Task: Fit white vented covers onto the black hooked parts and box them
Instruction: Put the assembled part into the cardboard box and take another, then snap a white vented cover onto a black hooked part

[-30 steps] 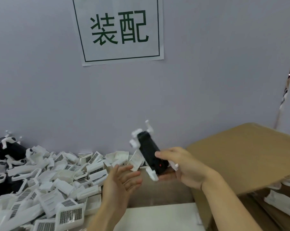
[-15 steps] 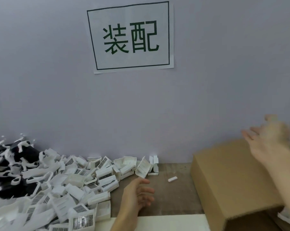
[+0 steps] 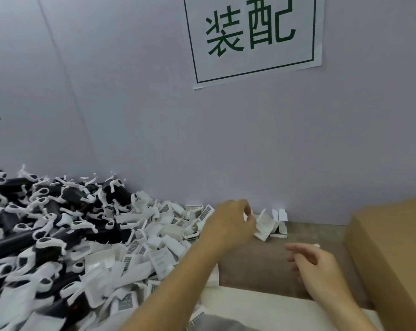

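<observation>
White vented covers (image 3: 168, 230) lie just beside the left hand (image 3: 228, 225).

1. White vented covers (image 3: 168, 235), several showing dark striped grilles, lie heaped toward the tabletop's back edge.
2. Black hooked parts (image 3: 46, 211) with white hooks fill the tabletop's left side.
3. The bare tabletop (image 3: 254, 266) reads dull brown; a white sheet (image 3: 262, 306) runs along its front edge.
4. A plain tan cardboard box (image 3: 393, 247) stands at the right edge.
5. A white sign (image 3: 252, 37) carries dark green characters inside a thin dark border, on a pale lilac-grey wall (image 3: 130, 103).
</observation>
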`<state>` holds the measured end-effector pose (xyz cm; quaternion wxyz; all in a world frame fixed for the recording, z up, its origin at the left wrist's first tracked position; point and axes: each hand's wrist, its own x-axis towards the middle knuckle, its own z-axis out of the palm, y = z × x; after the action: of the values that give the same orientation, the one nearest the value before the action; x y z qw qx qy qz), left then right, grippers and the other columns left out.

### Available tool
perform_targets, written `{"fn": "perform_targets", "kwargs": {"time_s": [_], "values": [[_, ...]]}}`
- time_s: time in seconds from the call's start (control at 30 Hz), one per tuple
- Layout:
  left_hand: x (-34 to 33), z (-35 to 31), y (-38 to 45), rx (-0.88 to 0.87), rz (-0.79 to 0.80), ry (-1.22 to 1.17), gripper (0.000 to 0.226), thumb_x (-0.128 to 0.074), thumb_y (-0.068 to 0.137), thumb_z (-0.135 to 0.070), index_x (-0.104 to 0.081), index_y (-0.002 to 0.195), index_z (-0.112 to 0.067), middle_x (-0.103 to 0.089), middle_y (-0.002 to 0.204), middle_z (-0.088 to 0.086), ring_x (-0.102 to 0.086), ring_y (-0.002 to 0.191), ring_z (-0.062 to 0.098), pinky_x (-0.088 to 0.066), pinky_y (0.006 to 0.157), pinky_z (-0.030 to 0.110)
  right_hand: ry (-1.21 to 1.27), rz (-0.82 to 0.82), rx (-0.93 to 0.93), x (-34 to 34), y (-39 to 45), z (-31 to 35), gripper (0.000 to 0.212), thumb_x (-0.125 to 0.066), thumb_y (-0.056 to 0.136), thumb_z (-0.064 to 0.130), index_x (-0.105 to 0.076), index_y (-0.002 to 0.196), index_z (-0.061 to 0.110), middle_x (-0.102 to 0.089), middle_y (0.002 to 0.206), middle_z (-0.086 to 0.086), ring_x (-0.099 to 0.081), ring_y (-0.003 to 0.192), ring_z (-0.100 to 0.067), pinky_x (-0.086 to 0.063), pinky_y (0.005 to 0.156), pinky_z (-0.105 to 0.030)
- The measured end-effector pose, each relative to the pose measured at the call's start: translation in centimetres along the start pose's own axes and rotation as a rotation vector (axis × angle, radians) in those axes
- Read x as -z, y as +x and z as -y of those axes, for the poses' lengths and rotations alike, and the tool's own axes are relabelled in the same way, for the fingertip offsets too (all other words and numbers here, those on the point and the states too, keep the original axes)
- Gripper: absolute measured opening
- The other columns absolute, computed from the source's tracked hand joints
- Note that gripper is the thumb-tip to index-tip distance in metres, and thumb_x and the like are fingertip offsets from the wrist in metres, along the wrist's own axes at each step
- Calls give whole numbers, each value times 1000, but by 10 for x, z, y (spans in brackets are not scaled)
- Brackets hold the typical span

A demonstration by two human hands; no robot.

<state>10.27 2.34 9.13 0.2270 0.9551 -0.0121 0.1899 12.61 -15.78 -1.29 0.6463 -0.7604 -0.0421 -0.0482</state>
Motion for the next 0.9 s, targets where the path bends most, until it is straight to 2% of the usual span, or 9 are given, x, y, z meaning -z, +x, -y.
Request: {"fn": "perform_targets", "kwargs": {"time_s": [0.1,0.2,0.3,0.37,0.5,0.63,0.7,0.8,0.9], "values": [[41,36,21,22,133,433,26,-45,97,-25,-57,117,-14,-58,114,7,-52,109,26,-49,88,40,-17,18,-39,-2,1,-6,32,-52,93,-7,-73,89,16,-73,71,2,-67,64,-13,-52,59,-25],[80,91,26,127,280,816,28,-46,93,-15,-52,120,-13,-55,111,6,-52,103,26,-46,77,37,-12,52,-71,-5,-2,-5,32,-51,93,-6,-73,90,18,-73,73,0,-65,55,-7,-45,50,-24],[115,150,19,323,388,1013,34,-48,90,-16,-54,124,-14,-56,107,0,-60,100,23,-46,72,33,-27,56,-66,-6,-5,-5,33,-52,93,-5,-74,88,20,-74,73,-1,-67,59,-14,-47,53,-28],[132,183,16,450,273,983,38,-50,90,-21,-51,127,-13,-56,123,5,-59,113,28,-46,77,36,-19,55,-63,-7,-5,-4,33,-54,92,-5,-74,86,20,-74,70,-2,-67,62,-21,-50,59,-32],[151,224,28,533,-99,730,61,-63,88,-22,-30,139,-11,-32,136,19,-36,129,47,-46,93,49,0,45,-84,-10,-3,-1,36,-55,91,-10,-74,80,19,-73,62,1,-64,59,-23,-53,60,-39],[159,244,53,600,-126,553,94,-70,89,-43,-6,155,-22,-2,161,19,-8,146,50,-27,115,60,-5,30,-109,-16,-1,0,38,-56,89,-12,-74,75,18,-72,59,-1,-63,59,-27,-53,69,-38],[159,256,65,643,-71,557,89,-64,93,-49,-11,158,-18,-8,164,20,-8,151,42,-17,121,53,-10,39,-114,-19,0,1,40,-57,87,-14,-74,73,19,-71,58,-2,-62,59,-27,-53,66,-41],[147,271,74,638,-90,538,61,-62,94,-44,-43,143,-13,-36,150,19,-25,144,40,-30,115,51,-10,39,-118,-22,3,-1,40,-57,87,-13,-73,72,20,-71,58,-1,-62,59,-26,-53,73,-42],[131,272,78,690,-177,535,53,-62,90,-22,-43,139,-12,-30,146,22,-14,144,44,-33,111,59,-27,37,-111,-22,5,-3,41,-56,86,-11,-73,73,23,-72,60,1,-63,61,-22,-54,77,-43]]}}
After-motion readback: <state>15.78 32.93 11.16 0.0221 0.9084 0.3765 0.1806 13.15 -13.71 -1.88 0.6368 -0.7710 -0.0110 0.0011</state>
